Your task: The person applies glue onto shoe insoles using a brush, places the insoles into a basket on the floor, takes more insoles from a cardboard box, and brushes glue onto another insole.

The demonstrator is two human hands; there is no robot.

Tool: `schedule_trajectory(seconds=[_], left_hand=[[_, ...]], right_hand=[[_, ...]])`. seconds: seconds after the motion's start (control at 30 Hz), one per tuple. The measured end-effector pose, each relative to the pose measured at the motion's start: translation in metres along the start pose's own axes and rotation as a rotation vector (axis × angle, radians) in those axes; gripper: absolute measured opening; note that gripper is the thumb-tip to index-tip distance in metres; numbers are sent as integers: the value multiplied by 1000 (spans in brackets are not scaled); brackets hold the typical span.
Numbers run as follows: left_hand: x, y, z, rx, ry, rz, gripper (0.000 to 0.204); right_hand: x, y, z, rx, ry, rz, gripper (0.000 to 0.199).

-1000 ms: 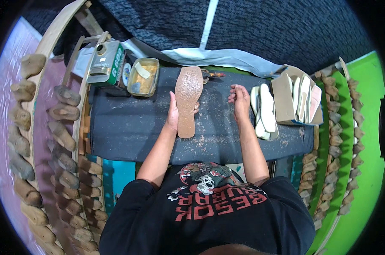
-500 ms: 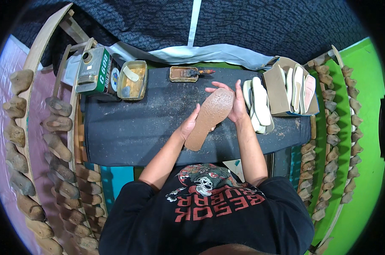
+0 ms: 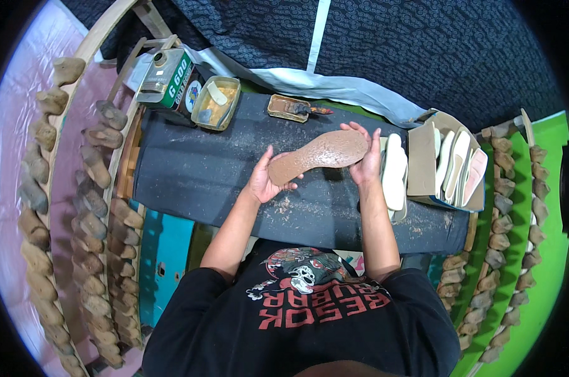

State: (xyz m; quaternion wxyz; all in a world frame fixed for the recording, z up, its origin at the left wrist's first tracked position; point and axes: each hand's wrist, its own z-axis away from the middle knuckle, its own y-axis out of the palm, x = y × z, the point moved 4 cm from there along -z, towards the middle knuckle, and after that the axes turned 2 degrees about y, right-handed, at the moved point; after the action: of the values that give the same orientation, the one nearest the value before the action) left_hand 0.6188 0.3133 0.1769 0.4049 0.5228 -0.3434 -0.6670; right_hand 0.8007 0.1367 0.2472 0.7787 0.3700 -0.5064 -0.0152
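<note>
A brown shoe sole [image 3: 316, 157] is held above the dark table, its glossy wet-looking face up. My left hand [image 3: 263, 176] grips its narrow heel end, with the thumb at the near-left edge and fingers underneath. At the wide toe end my right hand [image 3: 367, 160] is closed round the edge, fingers curled at the far side. Beyond the sole sits a small tray [image 3: 289, 108] of brown stuff with a dark brush [image 3: 312, 110] lying across its rim. Right of my right hand lies a stack of cream insoles [image 3: 393, 173].
A metal can [image 3: 165, 78] and a yellowish tub [image 3: 215, 103] with pale scrapers stand at the table's far left. On the right, a cardboard box [image 3: 421, 160] holds several insoles. Racks of wooden shoe lasts [image 3: 94, 166] flank both sides. A dark cloth [image 3: 397, 56] hangs behind.
The sole has turned from a steep slant to nearly level, its heel end swinging left. My left hand moved left with it, and the right shifted slightly right. The whole view has tilted.
</note>
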Motion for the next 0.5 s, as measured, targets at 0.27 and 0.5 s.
schedule_trajectory(seconds=[0.27, 0.5], left_hand=[[23, -33, 56, -581, 264, -18, 61], [50, -23, 167, -767, 620, 82, 58]], right_hand=[[-51, -5, 13, 156, 297, 44, 71], [-99, 25, 40, 453, 526, 392, 65]])
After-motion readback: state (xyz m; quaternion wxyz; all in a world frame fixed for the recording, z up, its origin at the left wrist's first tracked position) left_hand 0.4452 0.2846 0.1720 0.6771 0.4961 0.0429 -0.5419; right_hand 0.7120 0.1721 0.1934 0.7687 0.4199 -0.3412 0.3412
